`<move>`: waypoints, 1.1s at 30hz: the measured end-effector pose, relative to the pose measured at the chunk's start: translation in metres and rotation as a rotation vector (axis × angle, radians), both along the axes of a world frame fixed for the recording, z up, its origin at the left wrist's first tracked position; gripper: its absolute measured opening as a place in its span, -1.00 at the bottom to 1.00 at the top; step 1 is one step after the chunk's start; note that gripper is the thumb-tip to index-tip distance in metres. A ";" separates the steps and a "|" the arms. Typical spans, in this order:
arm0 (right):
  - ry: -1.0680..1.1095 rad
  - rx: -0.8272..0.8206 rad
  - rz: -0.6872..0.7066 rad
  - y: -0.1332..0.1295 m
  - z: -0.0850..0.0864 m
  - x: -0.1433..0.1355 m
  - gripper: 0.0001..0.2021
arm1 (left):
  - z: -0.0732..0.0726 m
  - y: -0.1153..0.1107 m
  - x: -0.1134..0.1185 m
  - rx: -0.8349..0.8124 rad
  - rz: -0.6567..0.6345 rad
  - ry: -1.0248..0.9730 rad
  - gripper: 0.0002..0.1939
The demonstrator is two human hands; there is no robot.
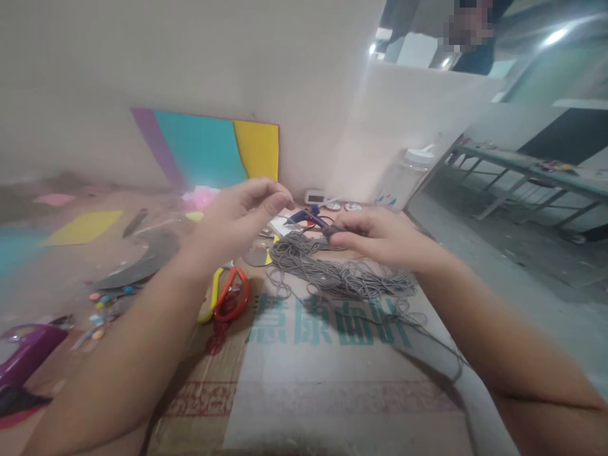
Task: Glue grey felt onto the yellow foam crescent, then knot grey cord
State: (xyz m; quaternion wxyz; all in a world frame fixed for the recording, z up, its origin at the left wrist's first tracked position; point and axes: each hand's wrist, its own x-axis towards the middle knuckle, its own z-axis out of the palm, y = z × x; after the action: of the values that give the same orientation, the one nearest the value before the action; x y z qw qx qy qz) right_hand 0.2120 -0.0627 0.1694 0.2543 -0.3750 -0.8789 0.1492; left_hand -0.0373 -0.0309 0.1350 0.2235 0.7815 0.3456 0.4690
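Note:
My left hand [247,209] is raised over the work surface, thumb and fingertips pinched together. Whatever lies in that pinch is too small and blurred to make out. My right hand [380,235] is closed around small dark scissors [319,220], whose blades point left toward the left fingertips. Below both hands a loose bundle of grey cord [327,263] lies on a printed cardboard sheet [351,380], with strands trailing to the right. Pliers with red and yellow handles [232,294] rest by my left wrist. Behind the scissors is a blue object [299,217], partly hidden.
A purple tool [33,351] and several small coloured beads [107,301] lie at the left. A striped coloured board [204,149] leans against the wall. A clear bottle with a white lid [408,174] stands back right, near the table's edge. Another person appears upper right.

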 end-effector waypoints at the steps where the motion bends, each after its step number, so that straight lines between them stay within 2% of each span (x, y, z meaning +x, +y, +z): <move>1: 0.105 -0.101 0.060 0.000 0.001 0.004 -0.62 | 0.001 0.003 -0.003 0.014 0.024 0.028 -0.65; 3: 0.446 -0.167 0.121 -0.002 0.010 0.010 -0.63 | -0.001 0.011 -0.007 0.025 0.046 0.101 -0.64; 5: 0.676 -0.033 0.123 -0.001 0.021 0.008 -0.69 | -0.005 0.020 -0.007 0.011 0.036 0.161 -0.63; 6: 0.691 0.040 0.111 0.003 0.024 0.005 -0.72 | -0.008 0.023 -0.006 0.002 0.021 0.181 -0.63; 8: 0.530 0.154 0.037 0.015 0.021 -0.006 -0.63 | -0.011 0.028 -0.003 -0.015 -0.008 0.200 -0.63; 10: 0.212 0.169 -0.066 0.030 0.005 -0.015 -0.53 | -0.012 0.028 -0.003 -0.013 -0.008 0.153 -0.63; 12: -0.032 0.012 -0.034 0.040 -0.014 -0.018 -0.63 | -0.010 0.027 -0.005 0.008 0.030 0.072 -0.63; 13: -0.073 -0.100 0.013 0.041 -0.021 -0.017 -0.62 | -0.009 0.027 -0.006 0.017 0.056 0.043 -0.63; 15: 0.039 -0.265 0.110 0.038 -0.023 -0.013 -0.53 | -0.007 0.027 -0.010 0.029 0.103 0.032 -0.63; 16: 0.164 -0.279 0.132 0.034 -0.018 -0.011 -0.49 | -0.006 0.028 -0.011 0.030 0.119 0.047 -0.63; 18: 0.434 -0.163 0.129 0.027 -0.002 -0.012 -0.49 | -0.007 0.030 -0.012 0.035 0.134 0.079 -0.63; 20: 0.557 0.021 0.102 0.026 0.013 -0.017 -0.63 | -0.007 0.031 -0.012 0.053 0.142 0.095 -0.63; 22: 0.420 0.176 0.006 0.031 0.016 -0.022 -0.64 | -0.007 0.031 -0.012 0.064 0.147 0.096 -0.62; 23: 0.293 0.204 -0.055 0.035 0.013 -0.024 -0.63 | -0.006 0.030 -0.012 0.067 0.149 0.092 -0.63; 24: 0.159 0.181 -0.097 0.039 0.008 -0.023 -0.65 | -0.005 0.029 -0.013 0.067 0.150 0.090 -0.64; 26: 0.021 -0.010 -0.079 0.041 -0.003 -0.018 -0.67 | -0.003 0.028 -0.015 0.073 0.154 0.099 -0.65; 27: 0.073 -0.126 -0.017 0.039 -0.006 -0.014 -0.65 | -0.002 0.029 -0.016 0.081 0.159 0.106 -0.66; 29: 0.379 -0.252 0.120 0.030 -0.001 -0.005 -0.61 | -0.002 0.030 -0.017 0.088 0.169 0.128 -0.67; 31: 0.688 -0.137 0.194 0.022 0.013 -0.001 -0.63 | -0.004 0.032 -0.016 0.083 0.174 0.144 -0.67; 33: 0.684 0.132 0.143 0.020 0.024 -0.004 -0.73 | -0.006 0.034 -0.014 0.073 0.169 0.160 -0.67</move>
State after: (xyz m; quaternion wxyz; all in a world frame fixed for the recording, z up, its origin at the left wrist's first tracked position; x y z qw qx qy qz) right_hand 0.2078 -0.0429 0.1932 0.5465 -0.2237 -0.7747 0.2261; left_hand -0.0514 0.0028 0.1295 0.1262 0.7920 0.4098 0.4345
